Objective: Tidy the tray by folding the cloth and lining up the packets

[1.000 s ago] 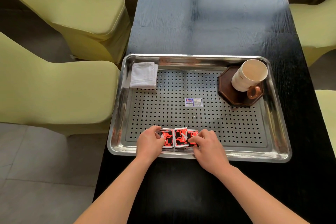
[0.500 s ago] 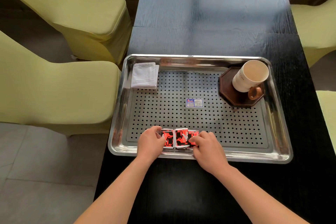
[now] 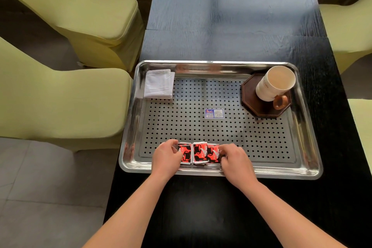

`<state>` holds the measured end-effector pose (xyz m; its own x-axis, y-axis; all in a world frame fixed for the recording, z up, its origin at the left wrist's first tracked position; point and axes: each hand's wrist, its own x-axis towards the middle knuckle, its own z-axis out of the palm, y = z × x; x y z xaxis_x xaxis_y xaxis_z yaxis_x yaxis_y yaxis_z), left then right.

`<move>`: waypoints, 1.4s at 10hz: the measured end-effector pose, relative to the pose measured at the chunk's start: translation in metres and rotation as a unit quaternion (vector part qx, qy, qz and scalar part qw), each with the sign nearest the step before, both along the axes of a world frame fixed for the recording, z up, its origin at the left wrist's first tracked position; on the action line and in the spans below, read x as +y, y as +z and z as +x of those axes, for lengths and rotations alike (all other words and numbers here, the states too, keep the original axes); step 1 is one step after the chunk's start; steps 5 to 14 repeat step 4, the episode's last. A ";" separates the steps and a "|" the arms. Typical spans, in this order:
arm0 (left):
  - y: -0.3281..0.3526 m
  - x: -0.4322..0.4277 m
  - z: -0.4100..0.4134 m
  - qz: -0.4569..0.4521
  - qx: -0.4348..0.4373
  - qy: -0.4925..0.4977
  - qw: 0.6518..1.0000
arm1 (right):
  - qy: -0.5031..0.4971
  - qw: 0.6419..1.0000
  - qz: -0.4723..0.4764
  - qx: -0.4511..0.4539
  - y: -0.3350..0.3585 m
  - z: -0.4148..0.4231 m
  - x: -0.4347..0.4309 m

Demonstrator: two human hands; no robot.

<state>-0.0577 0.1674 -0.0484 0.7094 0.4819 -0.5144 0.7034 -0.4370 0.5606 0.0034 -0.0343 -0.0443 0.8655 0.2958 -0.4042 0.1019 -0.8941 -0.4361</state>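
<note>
A steel perforated tray (image 3: 302, 147) lies on a black table. Three red-and-black packets (image 3: 199, 153) lie side by side in a row at the tray's near edge. My left hand (image 3: 166, 157) presses against the row's left end, fingers curled on the leftmost packet. My right hand (image 3: 234, 160) presses against the right end, fingers on the rightmost packet. A white cloth (image 3: 159, 83), folded into a small rectangle, rests in the tray's far left corner.
A cream mug (image 3: 274, 83) with a brown handle stands on a dark octagonal coaster (image 3: 251, 98) in the tray's far right corner. A blue sticker (image 3: 214, 113) marks the tray's middle. Yellow-green covered chairs (image 3: 60, 102) flank the table on both sides.
The hands stay at the two ends of the packet row with only slight finger shifts. The packets look a little more squared up.
</note>
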 end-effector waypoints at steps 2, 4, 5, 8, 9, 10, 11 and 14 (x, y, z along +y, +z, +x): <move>-0.001 0.000 -0.002 -0.009 0.004 0.006 1.000 | 0.002 1.000 0.004 0.012 0.000 -0.001 -0.002; 0.006 0.003 -0.005 -0.005 -0.009 0.020 1.000 | -0.018 1.000 0.022 0.007 0.004 0.000 -0.002; 0.006 0.003 -0.005 -0.005 -0.009 0.020 1.000 | -0.018 1.000 0.022 0.007 0.004 0.000 -0.002; 0.006 0.003 -0.005 -0.005 -0.009 0.020 1.000 | -0.018 1.000 0.022 0.007 0.004 0.000 -0.002; 0.006 0.003 -0.005 -0.005 -0.009 0.020 1.000 | -0.018 1.000 0.022 0.007 0.004 0.000 -0.002; 0.006 0.003 -0.005 -0.005 -0.009 0.020 1.000 | -0.018 1.000 0.022 0.007 0.004 0.000 -0.002; 0.006 0.003 -0.005 -0.005 -0.009 0.020 1.000 | -0.018 1.000 0.022 0.007 0.004 0.000 -0.002; 0.006 0.003 -0.005 -0.005 -0.009 0.020 1.000 | -0.018 1.000 0.022 0.007 0.004 0.000 -0.002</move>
